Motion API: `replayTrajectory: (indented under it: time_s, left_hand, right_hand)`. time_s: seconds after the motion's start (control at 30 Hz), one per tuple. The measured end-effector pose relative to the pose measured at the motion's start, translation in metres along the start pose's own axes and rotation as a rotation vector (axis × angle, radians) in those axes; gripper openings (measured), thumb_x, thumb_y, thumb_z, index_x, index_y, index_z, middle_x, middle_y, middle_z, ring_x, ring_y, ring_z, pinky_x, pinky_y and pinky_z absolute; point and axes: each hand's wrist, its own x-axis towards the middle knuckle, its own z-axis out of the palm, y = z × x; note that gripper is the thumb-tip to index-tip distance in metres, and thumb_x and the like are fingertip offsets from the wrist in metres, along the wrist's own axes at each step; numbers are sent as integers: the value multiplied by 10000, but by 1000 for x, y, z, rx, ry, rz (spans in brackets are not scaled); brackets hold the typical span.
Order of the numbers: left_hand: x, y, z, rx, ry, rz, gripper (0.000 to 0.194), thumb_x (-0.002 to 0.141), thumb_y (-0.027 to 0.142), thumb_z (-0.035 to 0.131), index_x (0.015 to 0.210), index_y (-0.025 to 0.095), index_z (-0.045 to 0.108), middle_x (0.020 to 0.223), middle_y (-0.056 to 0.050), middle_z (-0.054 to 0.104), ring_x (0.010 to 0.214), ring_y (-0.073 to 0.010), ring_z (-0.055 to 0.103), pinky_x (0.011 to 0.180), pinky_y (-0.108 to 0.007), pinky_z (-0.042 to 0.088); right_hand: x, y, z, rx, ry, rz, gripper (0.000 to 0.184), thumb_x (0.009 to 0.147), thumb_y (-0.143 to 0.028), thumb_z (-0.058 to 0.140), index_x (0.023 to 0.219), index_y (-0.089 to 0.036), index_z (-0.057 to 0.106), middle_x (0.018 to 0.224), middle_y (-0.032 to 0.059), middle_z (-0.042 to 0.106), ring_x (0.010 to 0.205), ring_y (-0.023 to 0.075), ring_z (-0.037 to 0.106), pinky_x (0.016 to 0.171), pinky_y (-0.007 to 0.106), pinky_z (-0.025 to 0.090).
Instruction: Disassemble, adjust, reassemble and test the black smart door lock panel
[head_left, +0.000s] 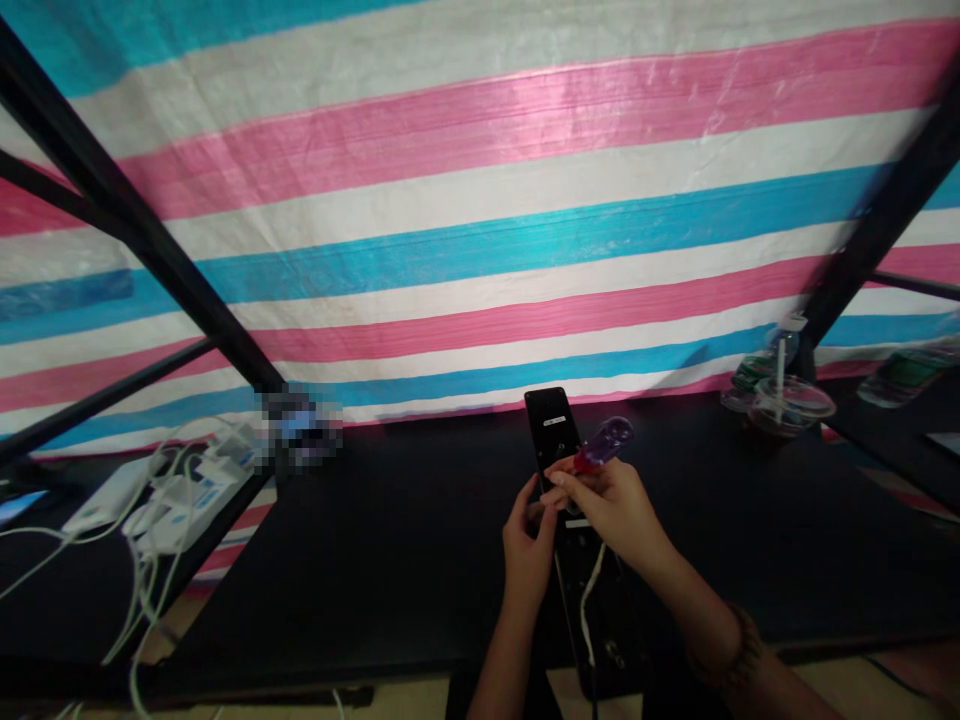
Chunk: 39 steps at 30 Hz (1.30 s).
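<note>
The right hand (pixel 619 505) grasps a purple screwdriver (pixel 606 444), handle slanting up and rightward, tip hidden. The left hand's (pixel 529 555) fingers are bent; their grip cannot be determined. The black bar (pixel 573 565) lies on the table (pixel 405 540) beneath both hands' fingertips, long axis running away from the person.

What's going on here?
A person's right hand holds a purple-handled tool over a long black panel at a dark table. The left hand is close beside the right; I can't tell whether it holds anything. A pale cable runs over the panel's near part.
</note>
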Motion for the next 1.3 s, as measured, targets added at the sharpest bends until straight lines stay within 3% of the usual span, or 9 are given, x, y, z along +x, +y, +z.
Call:
replayTrajectory:
  time_s: [0.13, 0.33, 0.53, 0.63, 0.77, 0.9, 1.0, 1.13, 1.3]
  left_hand:
    - [-1, 3, 1, -29, 1, -14, 559, 836, 422, 692, 1315, 154, 586, 1116, -128, 755, 1054, -262, 713, 924, -371, 550]
    - [-1, 6, 1, -9, -17, -8, 537, 841, 415, 689, 1301, 153, 603, 1140, -140, 746, 1045, -264, 714, 953, -391, 532]
    - [1, 7, 1, -5, -2, 23, 484, 838, 409, 693, 1255, 169, 636, 1210, -134, 720, 1113, -262, 686, 993, -382, 508]
    - [1, 7, 1, 0, -3, 29, 475, 832, 407, 697, 1241, 171, 643, 1192, -130, 726, 1100, -261, 690, 991, -389, 509]
    - [1, 5, 1, 4, 2, 17, 493, 837, 399, 690, 1270, 176, 621, 1187, -125, 729, 1088, -260, 695, 986, -401, 513]
    - [2, 7, 1, 9, 12, 31, 455, 823, 391, 706, 1223, 181, 654, 1206, -124, 721, 1122, -267, 681, 1006, -403, 502]
    - [2, 10, 2, 8, 17, 37, 446, 807, 405, 718, 1193, 186, 673, 1217, -123, 717, 1139, -272, 674, 1018, -406, 496]
    - [1, 11, 3, -4, 18, 5, 507, 802, 425, 719, 1239, 179, 647, 1169, -126, 738, 1090, -272, 698, 982, -405, 523]
    - [0, 9, 3, -28, 8, 10, 517, 815, 413, 712, 1261, 165, 629, 1167, -136, 739, 1081, -275, 702, 966, -405, 532]
  right_hand:
    - [-1, -2, 0, 29, -74, -63, 323, 864, -410, 698, 1102, -203, 631, 989, 76, 747, 820, 213, 760, 777, 337, 616]
    - [-1, -3, 3, 27, -26, 21, 250, 827, -411, 731, 849, -176, 650, 740, 54, 744, 695, 229, 756, 693, 324, 620]
    - [1, -5, 2, -41, -127, -93, 214, 919, -368, 615, 1043, -198, 652, 1000, 85, 750, 858, 212, 752, 789, 332, 605]
    - [1, -3, 1, -115, -94, -101, 201, 942, -367, 582, 953, -185, 664, 943, 92, 755, 893, 225, 748, 796, 331, 598]
    - [1, 2, 2, -3, -38, -49, 206, 880, -380, 683, 955, -198, 620, 904, 65, 751, 815, 223, 755, 723, 326, 616]
    - [0, 0, 1, -24, -123, -97, 205, 933, -364, 605, 1067, -211, 623, 1014, 78, 746, 869, 216, 751, 795, 350, 611]
    - [1, -2, 0, -106, -128, -107, 210, 960, -374, 552, 976, -196, 663, 966, 90, 757, 921, 235, 746, 824, 354, 602]
    - [2, 0, 2, -31, -53, -44, 215, 889, -401, 664, 925, -190, 645, 871, 72, 760, 819, 238, 759, 746, 341, 620]
    - [-1, -5, 1, -29, -64, -78, 289, 890, -433, 653, 1051, -193, 662, 958, 82, 755, 848, 224, 757, 777, 335, 615]
